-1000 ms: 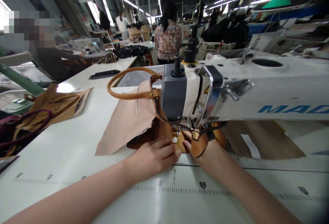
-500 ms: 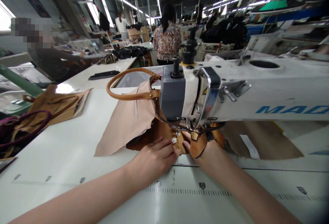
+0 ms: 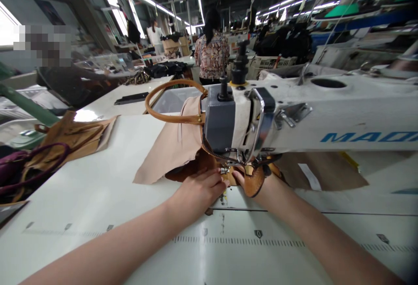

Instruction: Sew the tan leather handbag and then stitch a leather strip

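Now the tan leather bag [image 3: 196,163] is pressed flat under the sewing machine head [image 3: 228,121] by the left hand [image 3: 199,189], fingers stretched. A leather tab [image 3: 254,182] is pinched by the right hand [image 3: 261,187], partly hidden.

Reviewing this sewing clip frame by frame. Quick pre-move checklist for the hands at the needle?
1. Left hand flat on the tan leather piece beside the presser foot: ok.
2. Right hand on the leather at the foot, a folded tab over it: ok.
3. Fingertips clear of the needle: cannot tell, the machine head hides the needle.
4. Bag handle loops up left of the head, away from the foot: ok.
5. Pale lining panel spread flat on the table, not bunched under the hands: ok.
6. Zipper runs close beside the foot: not ok.
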Available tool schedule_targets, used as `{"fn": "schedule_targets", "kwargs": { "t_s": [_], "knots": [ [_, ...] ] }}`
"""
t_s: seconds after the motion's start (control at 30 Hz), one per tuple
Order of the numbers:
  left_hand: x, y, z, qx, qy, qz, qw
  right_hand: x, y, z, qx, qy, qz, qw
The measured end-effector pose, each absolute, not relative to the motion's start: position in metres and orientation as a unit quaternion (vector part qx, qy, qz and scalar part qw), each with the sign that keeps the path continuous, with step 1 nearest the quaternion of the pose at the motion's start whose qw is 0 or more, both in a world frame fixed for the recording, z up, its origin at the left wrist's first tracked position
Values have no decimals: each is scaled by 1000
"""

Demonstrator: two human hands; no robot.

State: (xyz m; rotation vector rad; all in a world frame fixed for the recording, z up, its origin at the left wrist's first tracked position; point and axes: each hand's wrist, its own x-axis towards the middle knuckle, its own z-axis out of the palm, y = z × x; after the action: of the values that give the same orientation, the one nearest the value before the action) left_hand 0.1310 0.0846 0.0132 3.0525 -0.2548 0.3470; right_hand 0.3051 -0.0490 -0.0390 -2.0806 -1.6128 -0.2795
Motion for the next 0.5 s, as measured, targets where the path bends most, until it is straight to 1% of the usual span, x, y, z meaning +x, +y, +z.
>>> {"fn": "schedule_targets", "kwargs": {
  "t_s": [0.13,0.27,0.5],
  "knots": [
    [134,86,12,990,-85,112,25,311,-47,-49,-764,-588,-113,240],
    [136,88,11,993,-76,85,29,318,-46,-58,-762,-592,-131,227],
    [141,86,17,995,-71,62,40,333,-46,-65,-717,-655,-173,162]
  ]
}}
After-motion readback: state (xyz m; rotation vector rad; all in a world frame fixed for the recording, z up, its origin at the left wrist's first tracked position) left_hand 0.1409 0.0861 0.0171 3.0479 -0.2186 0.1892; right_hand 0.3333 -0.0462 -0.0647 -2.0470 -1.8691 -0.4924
